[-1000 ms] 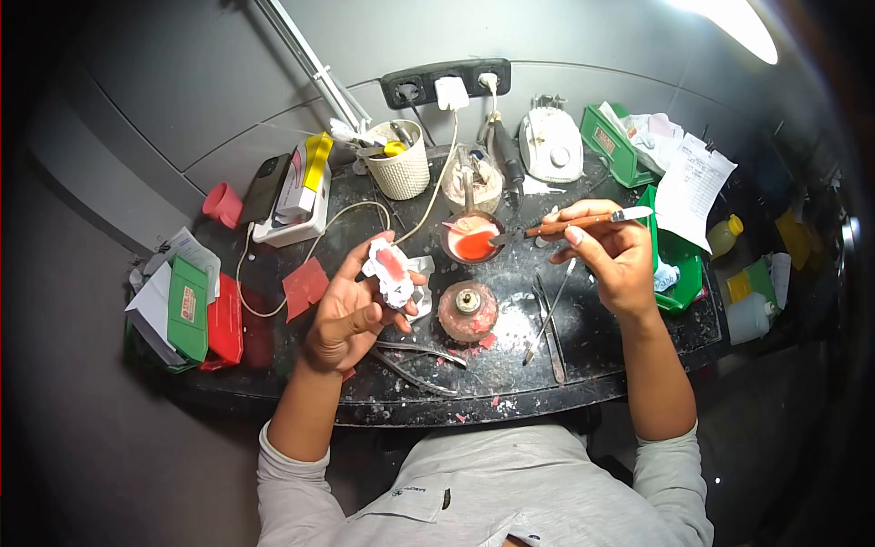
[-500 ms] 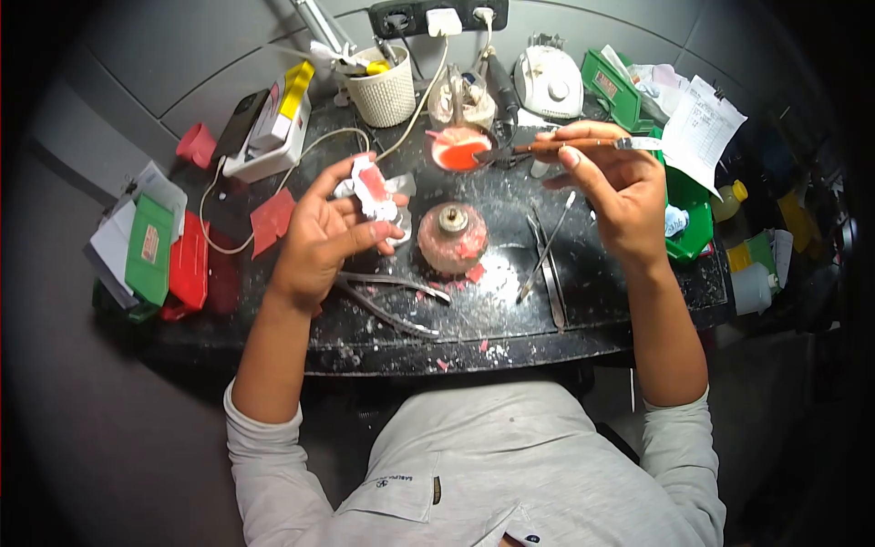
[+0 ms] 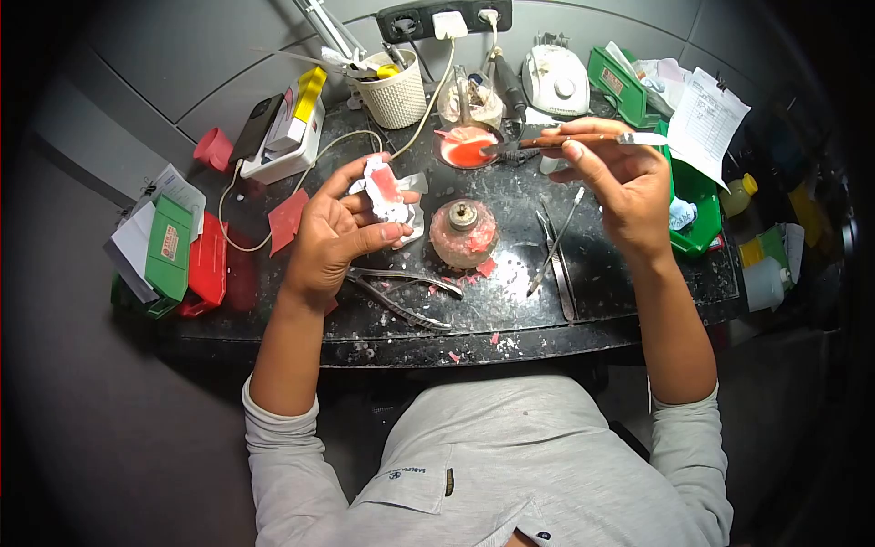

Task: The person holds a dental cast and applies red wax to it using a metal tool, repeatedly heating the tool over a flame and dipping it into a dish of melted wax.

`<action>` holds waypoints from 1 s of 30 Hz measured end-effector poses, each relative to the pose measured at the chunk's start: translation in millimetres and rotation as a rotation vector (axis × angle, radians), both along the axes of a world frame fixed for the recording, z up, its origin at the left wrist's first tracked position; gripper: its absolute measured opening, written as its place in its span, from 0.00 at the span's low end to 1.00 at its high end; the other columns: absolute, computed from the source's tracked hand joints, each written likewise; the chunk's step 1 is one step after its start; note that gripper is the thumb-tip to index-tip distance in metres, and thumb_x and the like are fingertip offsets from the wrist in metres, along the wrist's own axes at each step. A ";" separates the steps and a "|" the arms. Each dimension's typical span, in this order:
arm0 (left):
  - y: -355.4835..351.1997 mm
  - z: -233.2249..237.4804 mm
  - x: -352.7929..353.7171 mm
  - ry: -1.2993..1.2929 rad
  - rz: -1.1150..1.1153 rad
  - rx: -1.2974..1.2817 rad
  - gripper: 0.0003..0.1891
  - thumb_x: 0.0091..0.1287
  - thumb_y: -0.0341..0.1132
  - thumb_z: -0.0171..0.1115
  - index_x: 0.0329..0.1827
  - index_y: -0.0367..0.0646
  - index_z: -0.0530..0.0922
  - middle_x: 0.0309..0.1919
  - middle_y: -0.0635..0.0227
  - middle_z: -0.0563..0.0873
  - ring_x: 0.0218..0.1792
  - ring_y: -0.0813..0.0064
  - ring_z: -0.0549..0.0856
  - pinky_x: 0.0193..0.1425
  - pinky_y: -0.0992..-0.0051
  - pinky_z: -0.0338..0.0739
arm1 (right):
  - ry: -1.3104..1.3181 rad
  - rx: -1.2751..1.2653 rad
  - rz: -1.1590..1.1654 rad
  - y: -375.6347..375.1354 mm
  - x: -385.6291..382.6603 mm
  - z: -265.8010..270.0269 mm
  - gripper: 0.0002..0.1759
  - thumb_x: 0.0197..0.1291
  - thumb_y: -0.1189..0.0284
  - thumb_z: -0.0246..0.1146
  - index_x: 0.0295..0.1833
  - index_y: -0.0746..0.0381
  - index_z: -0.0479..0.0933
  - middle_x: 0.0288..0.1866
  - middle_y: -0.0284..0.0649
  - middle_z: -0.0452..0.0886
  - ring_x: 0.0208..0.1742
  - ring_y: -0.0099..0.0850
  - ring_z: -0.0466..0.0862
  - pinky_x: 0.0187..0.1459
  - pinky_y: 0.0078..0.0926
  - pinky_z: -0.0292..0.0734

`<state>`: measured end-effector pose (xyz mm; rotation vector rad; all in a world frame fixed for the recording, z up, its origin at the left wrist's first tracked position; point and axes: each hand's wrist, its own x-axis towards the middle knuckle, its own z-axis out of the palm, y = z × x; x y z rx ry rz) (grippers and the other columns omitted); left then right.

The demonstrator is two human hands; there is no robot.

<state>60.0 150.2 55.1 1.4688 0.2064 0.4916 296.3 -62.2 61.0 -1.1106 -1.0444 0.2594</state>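
Head view: dark speckled bench carries all items. Left hand is raised over its left half, right hand over its right half. Round burner stands between them, with pliers lying near the front edge and a red-filled dish behind the burner. Left grip is closed around a white cast with a pink patch. Right grip pinches a wooden-handled tool, its tip over the dish.
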 end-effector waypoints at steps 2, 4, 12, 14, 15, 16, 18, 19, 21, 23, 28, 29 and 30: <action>0.7 -1.1 -0.7 0.001 0.007 0.027 0.43 0.61 0.30 0.73 0.78 0.30 0.61 0.56 0.37 0.86 0.43 0.67 0.91 0.51 0.70 0.87 | 0.051 0.012 0.001 -3.1 2.5 1.7 0.11 0.70 0.79 0.67 0.54 0.72 0.81 0.50 0.50 0.90 0.49 0.35 0.91 0.46 0.30 0.91; 3.0 -0.8 -3.8 0.004 0.017 0.056 0.43 0.62 0.33 0.73 0.78 0.29 0.62 0.56 0.37 0.86 0.42 0.67 0.91 0.52 0.69 0.87 | 0.086 -0.007 0.084 -6.9 3.0 3.7 0.11 0.70 0.79 0.67 0.54 0.72 0.81 0.50 0.51 0.90 0.50 0.36 0.91 0.46 0.31 0.91; 1.9 -3.3 -8.0 0.004 -0.105 0.029 0.37 0.58 0.35 0.78 0.69 0.32 0.73 0.49 0.58 0.89 0.47 0.75 0.88 0.57 0.74 0.83 | 0.096 -0.070 0.209 -4.0 -5.4 -2.4 0.10 0.69 0.81 0.65 0.54 0.71 0.81 0.49 0.51 0.90 0.51 0.36 0.91 0.45 0.31 0.92; 3.8 -0.5 -10.6 0.054 -0.141 0.031 0.36 0.57 0.36 0.79 0.68 0.33 0.74 0.48 0.61 0.89 0.48 0.75 0.88 0.59 0.74 0.82 | 0.091 -0.072 0.207 -4.4 -6.1 -2.2 0.10 0.69 0.81 0.65 0.54 0.71 0.81 0.49 0.51 0.90 0.51 0.36 0.91 0.45 0.31 0.92; 5.8 0.8 -12.3 0.105 -0.178 0.036 0.35 0.56 0.36 0.80 0.66 0.33 0.76 0.48 0.64 0.88 0.49 0.76 0.88 0.60 0.74 0.81 | 0.090 -0.076 0.200 -4.4 -6.1 -2.2 0.10 0.69 0.81 0.65 0.53 0.71 0.81 0.49 0.51 0.90 0.51 0.36 0.91 0.45 0.31 0.92; 8.6 -0.1 -13.9 0.105 -0.176 0.034 0.35 0.56 0.36 0.80 0.66 0.33 0.76 0.48 0.64 0.88 0.49 0.76 0.88 0.60 0.74 0.81 | 0.090 -0.081 0.194 -4.2 -6.2 -2.1 0.10 0.69 0.81 0.65 0.53 0.71 0.81 0.49 0.51 0.90 0.51 0.36 0.91 0.45 0.31 0.92; 13.8 -3.2 -16.4 0.352 -0.342 0.130 0.44 0.47 0.46 0.83 0.67 0.31 0.76 0.54 0.54 0.88 0.50 0.70 0.89 0.61 0.71 0.81 | 0.090 -0.079 0.198 -3.9 -6.7 -2.1 0.10 0.69 0.81 0.65 0.53 0.71 0.81 0.49 0.51 0.90 0.51 0.36 0.91 0.45 0.32 0.92; 14.8 -1.1 -15.7 0.380 -0.442 0.131 0.45 0.45 0.44 0.85 0.66 0.31 0.76 0.56 0.53 0.88 0.56 0.67 0.89 0.66 0.68 0.80 | 0.090 -0.076 0.200 -3.9 -6.8 -2.2 0.10 0.68 0.81 0.65 0.53 0.71 0.81 0.49 0.52 0.90 0.51 0.37 0.91 0.45 0.32 0.92; 9.7 -11.1 -11.4 0.229 -0.506 0.136 0.44 0.46 0.42 0.86 0.66 0.31 0.76 0.56 0.52 0.89 0.59 0.63 0.88 0.68 0.65 0.79 | 0.088 -0.063 0.193 -4.4 -6.6 -2.5 0.10 0.70 0.80 0.65 0.53 0.71 0.81 0.49 0.52 0.90 0.51 0.38 0.92 0.44 0.32 0.92; 10.0 -9.8 -10.4 0.239 -0.496 0.134 0.44 0.47 0.42 0.85 0.66 0.31 0.76 0.56 0.51 0.89 0.61 0.62 0.87 0.69 0.65 0.78 | 0.086 -0.049 0.183 -5.3 -5.0 -1.6 0.10 0.71 0.78 0.64 0.54 0.71 0.81 0.49 0.53 0.90 0.51 0.39 0.92 0.44 0.32 0.92; 6.9 -7.7 -8.0 0.246 -0.465 0.149 0.42 0.47 0.41 0.85 0.66 0.32 0.76 0.57 0.49 0.88 0.61 0.62 0.87 0.69 0.66 0.78 | 0.127 -0.090 0.140 -11.7 2.3 2.4 0.15 0.78 0.70 0.59 0.55 0.72 0.80 0.50 0.56 0.88 0.49 0.43 0.92 0.44 0.34 0.92; 6.6 -7.2 -8.1 0.226 -0.478 0.132 0.38 0.51 0.36 0.83 0.65 0.33 0.76 0.58 0.51 0.88 0.60 0.65 0.87 0.69 0.67 0.77 | 0.161 -0.078 0.139 -12.5 2.1 3.3 0.14 0.78 0.70 0.59 0.54 0.73 0.81 0.49 0.55 0.89 0.49 0.43 0.92 0.44 0.34 0.92; 6.3 -6.7 -8.2 0.207 -0.491 0.116 0.34 0.54 0.32 0.82 0.65 0.34 0.76 0.58 0.53 0.88 0.59 0.68 0.87 0.69 0.69 0.77 | 0.158 -0.075 0.139 -13.0 2.0 3.6 0.14 0.78 0.70 0.59 0.54 0.73 0.81 0.49 0.55 0.89 0.49 0.43 0.92 0.44 0.34 0.92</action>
